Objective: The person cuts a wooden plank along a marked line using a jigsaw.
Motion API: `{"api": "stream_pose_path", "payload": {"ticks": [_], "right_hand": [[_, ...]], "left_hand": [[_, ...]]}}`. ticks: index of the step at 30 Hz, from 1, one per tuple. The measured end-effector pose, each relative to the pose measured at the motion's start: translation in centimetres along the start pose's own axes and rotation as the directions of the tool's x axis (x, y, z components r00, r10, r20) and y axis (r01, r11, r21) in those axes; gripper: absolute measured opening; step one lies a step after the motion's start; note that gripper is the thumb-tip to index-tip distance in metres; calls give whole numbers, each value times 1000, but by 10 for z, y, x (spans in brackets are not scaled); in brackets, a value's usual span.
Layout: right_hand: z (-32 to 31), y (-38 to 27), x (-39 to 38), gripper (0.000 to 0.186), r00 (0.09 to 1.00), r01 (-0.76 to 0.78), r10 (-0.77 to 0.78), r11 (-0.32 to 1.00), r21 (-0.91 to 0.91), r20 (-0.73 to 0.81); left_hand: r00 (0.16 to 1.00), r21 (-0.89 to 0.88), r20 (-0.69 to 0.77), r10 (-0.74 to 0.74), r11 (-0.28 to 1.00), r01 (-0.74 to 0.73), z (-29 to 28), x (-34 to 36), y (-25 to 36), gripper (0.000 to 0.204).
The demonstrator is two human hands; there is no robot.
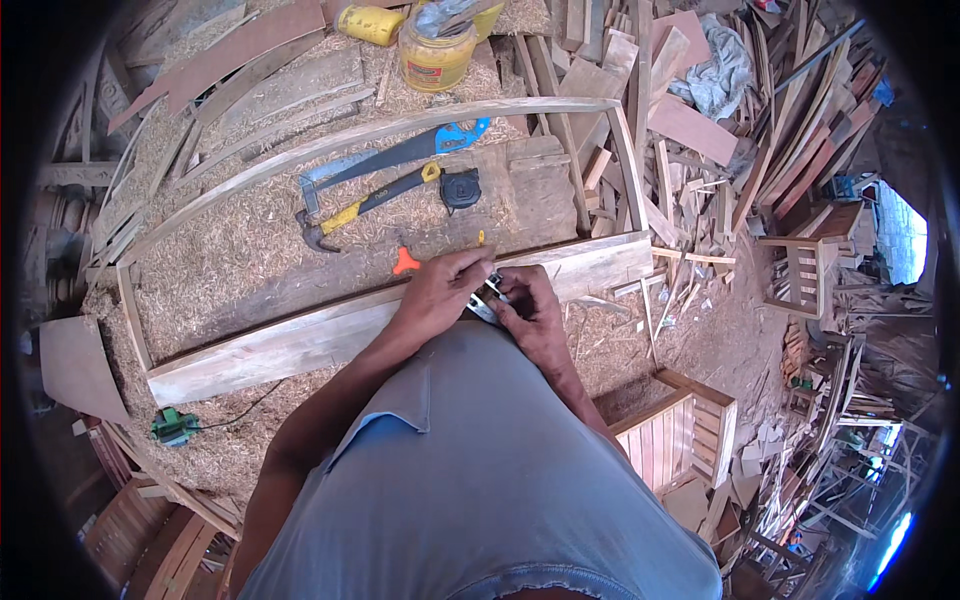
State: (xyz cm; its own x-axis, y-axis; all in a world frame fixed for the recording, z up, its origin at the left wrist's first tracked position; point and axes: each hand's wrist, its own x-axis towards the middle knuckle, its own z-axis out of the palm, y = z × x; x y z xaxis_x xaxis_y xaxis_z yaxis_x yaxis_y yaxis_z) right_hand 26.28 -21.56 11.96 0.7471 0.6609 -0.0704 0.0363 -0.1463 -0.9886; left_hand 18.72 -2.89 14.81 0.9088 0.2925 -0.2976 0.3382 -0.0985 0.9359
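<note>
My left hand (438, 295) and my right hand (537, 312) meet close to my body, just over the near board of a wooden frame (250, 352). Between them they grip a small silver and dark metal piece (487, 300); fingers cover much of it, so its kind does not show. Beyond my left hand lie an orange three-armed piece (405, 262) and a small yellow item (481, 237). Farther off, inside the frame, rest a black tape measure (460, 188), a claw hammer (385, 195) with a yellow and black handle, and a blue-handled handsaw (400, 153).
Wood shavings cover the ground. A yellow bucket (437, 62) stands at the far side beside a yellow container (370, 25). Scrap wood (690, 130) is heaped to the right, near a slatted wooden piece (680, 430). A green tool (175, 427) with a cord lies left.
</note>
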Motion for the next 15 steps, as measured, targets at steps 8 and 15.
{"api": "stream_pose_path", "payload": {"ticks": [8,15], "right_hand": [[-2,1,15,41,994,81,-99,943,-322,-40],[6,12,11,15,977,143,-182,947,-289,-110]], "left_hand": [[983,145,179,35,988,-62,1,14,8,47],[958,-59,262,112,993,-100,-2,7,-7,58]]}}
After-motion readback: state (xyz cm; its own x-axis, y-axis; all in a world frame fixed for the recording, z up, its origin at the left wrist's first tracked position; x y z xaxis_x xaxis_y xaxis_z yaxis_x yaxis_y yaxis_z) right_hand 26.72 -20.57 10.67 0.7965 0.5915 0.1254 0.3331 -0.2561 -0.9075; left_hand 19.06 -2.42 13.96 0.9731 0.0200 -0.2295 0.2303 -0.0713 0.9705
